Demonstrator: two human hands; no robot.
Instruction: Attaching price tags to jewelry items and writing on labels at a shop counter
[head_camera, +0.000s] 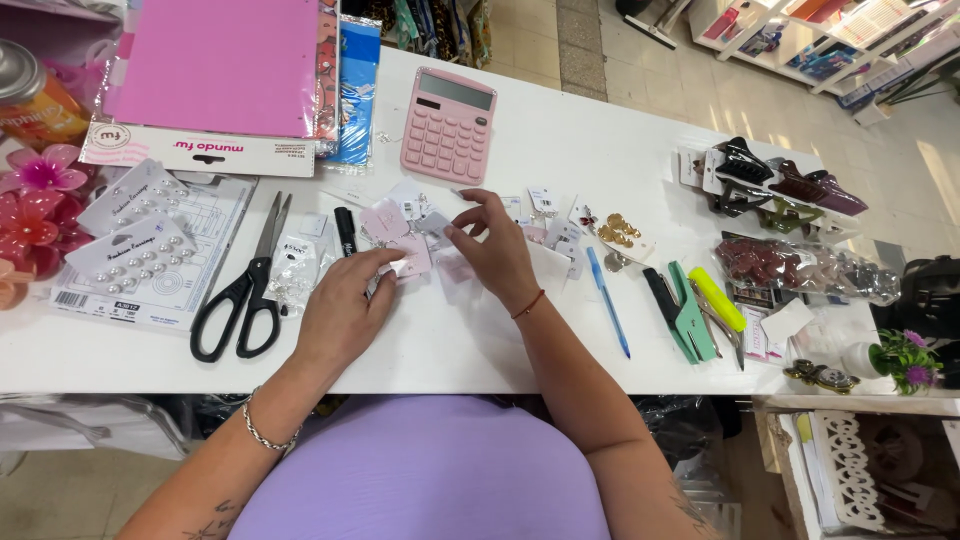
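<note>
My left hand (340, 310) rests on the white table (560, 140), its fingertips pinching a small pale pink card (412, 258). My right hand (495, 250) is beside it, thumb and forefinger closed on a small clear packet (436, 224) just above that card. Several small earring cards and little bags (385, 215) lie scattered around both hands. A black marker (345, 230) lies just left of the cards. A pink calculator (448, 124) sits behind the hands.
Black-handled scissors (245, 290) lie left, beside white stud-earring cards (135, 255) and pink flower clips (35, 205). Right of my hands: a blue pen (607, 300), gold earrings (620, 232), a green stapler (685, 312), a yellow highlighter (716, 298), dark hair claws (775, 182). A pink folder (215, 65) lies far left.
</note>
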